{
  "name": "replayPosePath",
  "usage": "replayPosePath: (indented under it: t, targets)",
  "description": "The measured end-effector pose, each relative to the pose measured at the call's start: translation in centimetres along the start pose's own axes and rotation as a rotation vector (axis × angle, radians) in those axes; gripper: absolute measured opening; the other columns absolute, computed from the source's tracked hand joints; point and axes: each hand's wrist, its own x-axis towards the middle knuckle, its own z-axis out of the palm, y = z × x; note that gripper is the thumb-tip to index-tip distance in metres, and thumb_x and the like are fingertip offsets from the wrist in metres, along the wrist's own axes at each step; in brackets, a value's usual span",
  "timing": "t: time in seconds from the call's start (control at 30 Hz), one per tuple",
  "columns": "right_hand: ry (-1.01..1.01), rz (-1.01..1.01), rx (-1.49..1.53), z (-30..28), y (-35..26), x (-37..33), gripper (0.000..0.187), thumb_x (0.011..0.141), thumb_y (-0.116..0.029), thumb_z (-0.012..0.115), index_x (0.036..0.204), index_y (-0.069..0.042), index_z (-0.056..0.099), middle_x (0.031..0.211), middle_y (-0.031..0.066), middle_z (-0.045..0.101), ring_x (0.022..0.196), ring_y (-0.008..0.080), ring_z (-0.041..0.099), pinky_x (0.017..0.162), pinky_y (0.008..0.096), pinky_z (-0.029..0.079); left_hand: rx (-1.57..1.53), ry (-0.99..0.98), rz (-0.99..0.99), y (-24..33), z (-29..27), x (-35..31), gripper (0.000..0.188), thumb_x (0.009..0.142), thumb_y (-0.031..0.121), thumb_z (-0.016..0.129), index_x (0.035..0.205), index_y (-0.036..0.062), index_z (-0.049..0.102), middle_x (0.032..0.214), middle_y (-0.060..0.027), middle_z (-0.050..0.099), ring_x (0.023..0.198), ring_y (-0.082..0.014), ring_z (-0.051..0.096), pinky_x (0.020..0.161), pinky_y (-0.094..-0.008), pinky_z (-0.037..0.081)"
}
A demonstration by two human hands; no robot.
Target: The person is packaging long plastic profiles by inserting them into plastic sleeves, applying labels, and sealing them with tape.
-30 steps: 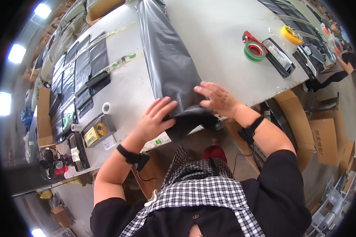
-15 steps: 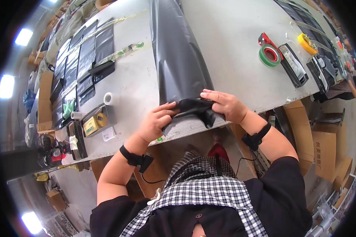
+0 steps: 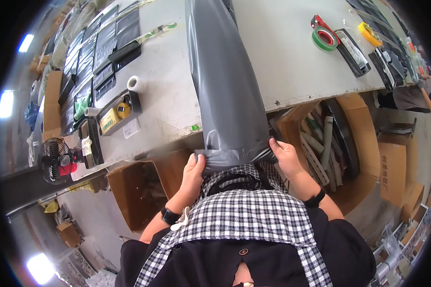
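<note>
A long dark grey plastic bag (image 3: 227,91) lies across the table, and its near end hangs past the front edge by my apron. Its mouth is folded over into a wrinkled band (image 3: 230,158). At the left corner of that band, my left hand (image 3: 193,174) is closed on the plastic, thumb on top. My right hand (image 3: 287,159) grips the right corner in the same way, thumb up and fingers mostly hidden behind. Between the two hands the band is stretched nearly straight. Whether anything is inside the bag I cannot tell.
Right on the table (image 3: 292,71) lie a tape dispenser with green tape (image 3: 324,38) and a yellow tape roll (image 3: 368,34). Left are a white roll (image 3: 137,84), a tray (image 3: 119,115) and a small fan (image 3: 57,160). Open cardboard boxes (image 3: 364,158) stand below the edge.
Both hands have drawn the bag's near end toward me, past the table edge. The bunched mouth is now spread into a flat folded band. My hands have moved lower, to its corners.
</note>
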Motion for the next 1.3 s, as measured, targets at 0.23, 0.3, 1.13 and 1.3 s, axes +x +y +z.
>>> replayPosePath:
  t: [0.23,0.3,1.13,1.3]
  targets:
    - [-0.083,0.369,0.068,1.7,1.6,1.1,0.041,0.09,-0.054,0.052,0.102,-0.015,0.058,0.087,-0.0008,0.061,0.078,0.0122,0.057,0.065,0.0276,0.045,-0.01,-0.025,-0.373,-2.4,1.7,2.3,0.038,0.098,0.039,0.044,0.111,0.0069,0.059,0.103,-0.0051,0.064,0.094,-0.0159,0.059,0.083,-0.0352,0.048]
    - [-0.181,0.411,0.16,2.1,1.4,1.2,0.043,0.09,-0.056,0.049,0.11,-0.018,0.056,0.09,-0.0007,0.062,0.077,0.0133,0.058,0.063,0.0301,0.047,-0.149,-0.098,-0.39,-3.6,1.5,3.0,0.042,0.097,0.047,0.042,0.107,0.0104,0.061,0.098,-0.0021,0.063,0.088,-0.0154,0.056,0.077,-0.0338,0.044]
    - [0.021,-0.43,-0.343,3.2,-14.1,3.5,0.012,0.096,-0.018,0.051,0.095,-0.006,0.054,0.088,-0.0004,0.06,0.074,0.005,0.05,0.066,0.0203,0.04,1.337,0.608,0.935,10.9,-22.5,8.7,0.009,0.07,0.014,0.073,0.078,0.0112,0.069,0.079,-0.0055,0.062,0.078,-0.0294,0.056,0.07,-0.0386,0.047]
    - [-0.606,-0.841,-0.913,15.1,-17.5,4.9,0.018,0.087,-0.015,0.059,0.101,-0.003,0.059,0.1,0.0104,0.064,0.096,0.0234,0.059,0.083,0.0324,0.047,1.304,0.6,0.879,10.6,-22.6,8.7,0.011,0.071,0.017,0.073,0.073,0.0093,0.066,0.075,-0.0061,0.061,0.077,-0.0282,0.058,0.068,-0.0384,0.048]
